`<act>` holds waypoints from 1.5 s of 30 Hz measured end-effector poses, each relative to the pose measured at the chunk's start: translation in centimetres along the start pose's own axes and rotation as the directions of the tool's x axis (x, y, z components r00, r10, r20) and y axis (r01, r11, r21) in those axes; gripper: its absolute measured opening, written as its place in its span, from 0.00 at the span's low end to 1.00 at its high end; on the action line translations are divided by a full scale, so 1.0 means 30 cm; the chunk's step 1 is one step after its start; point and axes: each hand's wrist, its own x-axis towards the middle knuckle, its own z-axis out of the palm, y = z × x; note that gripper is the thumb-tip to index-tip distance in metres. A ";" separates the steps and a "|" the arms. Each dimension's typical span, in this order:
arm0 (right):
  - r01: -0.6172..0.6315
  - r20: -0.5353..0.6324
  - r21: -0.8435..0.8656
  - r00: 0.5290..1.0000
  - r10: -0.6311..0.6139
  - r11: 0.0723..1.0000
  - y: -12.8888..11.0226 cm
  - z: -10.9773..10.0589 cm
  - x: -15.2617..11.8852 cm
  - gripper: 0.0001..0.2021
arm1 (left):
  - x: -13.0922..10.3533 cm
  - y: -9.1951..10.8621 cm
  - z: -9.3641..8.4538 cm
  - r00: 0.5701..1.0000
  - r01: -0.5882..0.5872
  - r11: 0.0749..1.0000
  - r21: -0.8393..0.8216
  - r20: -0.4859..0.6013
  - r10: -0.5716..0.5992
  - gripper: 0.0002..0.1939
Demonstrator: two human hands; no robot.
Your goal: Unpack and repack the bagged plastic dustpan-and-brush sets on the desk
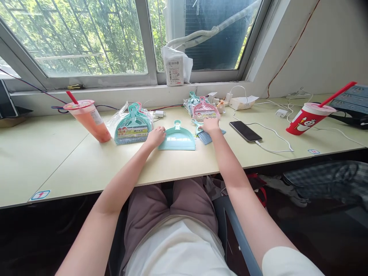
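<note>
A light teal dustpan (177, 139) lies on the table in front of me, its handle toward the window. My left hand (156, 137) is at its left edge, with the fingers curled; whether they grip the rim is hard to tell. Just right of the dustpan is a small brush (204, 137) with blue bristles and a teal handle. My right hand (211, 125) is closed over the brush's upper part. Packaged dustpan sets, teal (133, 124) and pink (204, 109), stand left of my left hand and behind my right hand.
A tilted drink cup (93, 122) stands at the left and a red cup (306, 122) at the right. A black phone (245, 131) with a white cable lies right of my right hand. A tissue pack (174, 69) sits on the windowsill.
</note>
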 end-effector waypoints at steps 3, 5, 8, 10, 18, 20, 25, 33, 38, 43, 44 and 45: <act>-0.006 0.030 0.039 1.000 0.005 0.999 -0.009 -0.014 -0.017 0.16 | -0.006 0.006 -0.001 0.999 -0.050 0.998 0.027 0.009 0.050 0.17; 0.024 -0.032 0.055 0.999 -0.022 0.998 -0.010 -0.013 -0.023 0.13 | -0.008 0.008 0.006 0.997 -0.069 0.997 0.027 0.023 0.069 0.20; 0.044 -0.072 0.107 0.997 -0.037 0.993 -0.003 0.006 -0.022 0.10 | -0.003 0.003 0.024 0.994 -0.099 0.995 0.030 0.055 0.097 0.20; 0.042 -0.055 0.126 0.998 -0.035 0.991 0.002 0.021 -0.017 0.10 | 0.006 -0.002 0.036 0.992 -0.109 0.994 -0.017 0.057 0.110 0.19; 0.158 -0.295 0.214 0.951 -0.090 0.964 0.021 -0.001 -0.004 0.12 | 0.052 -0.022 0.024 0.959 0.065 0.807 -0.587 -0.186 -0.213 0.16; 0.221 -0.427 0.333 0.902 -0.063 0.917 0.012 -0.025 -0.016 0.16 | 0.058 -0.027 0.014 0.916 0.052 0.725 -0.687 -0.256 -0.309 0.18; 0.273 -0.590 0.466 0.805 0.066 0.842 -0.037 -0.079 -0.065 0.24 | 0.055 -0.028 -0.012 0.856 -0.032 0.654 -0.756 -0.358 -0.372 0.21; 0.466 -0.553 0.561 0.826 -0.109 0.685 -0.165 -0.062 -0.091 0.23 | 0.028 0.035 -0.022 0.914 -0.150 0.646 -0.748 -0.354 -0.198 0.19; 0.454 -0.504 0.517 0.847 -0.170 0.726 -0.227 -0.031 -0.123 0.18 | 0.019 0.059 -0.015 0.940 -0.256 0.619 -0.743 -0.341 -0.021 0.22; 0.458 -0.553 0.466 0.818 -0.155 0.757 -0.250 -0.041 -0.150 0.17 | 0.014 0.058 -0.008 0.935 -0.258 0.673 -0.693 -0.354 -0.005 0.22; 0.472 -0.577 0.457 0.802 -0.152 0.754 -0.251 -0.048 -0.151 0.18 | 0.012 0.059 -0.008 0.933 -0.264 0.678 -0.686 -0.359 0.000 0.21; 0.485 -0.596 0.458 0.789 -0.147 0.745 -0.251 -0.055 -0.149 0.20 | 0.009 0.061 -0.009 0.932 -0.272 0.680 -0.681 -0.363 0.010 0.20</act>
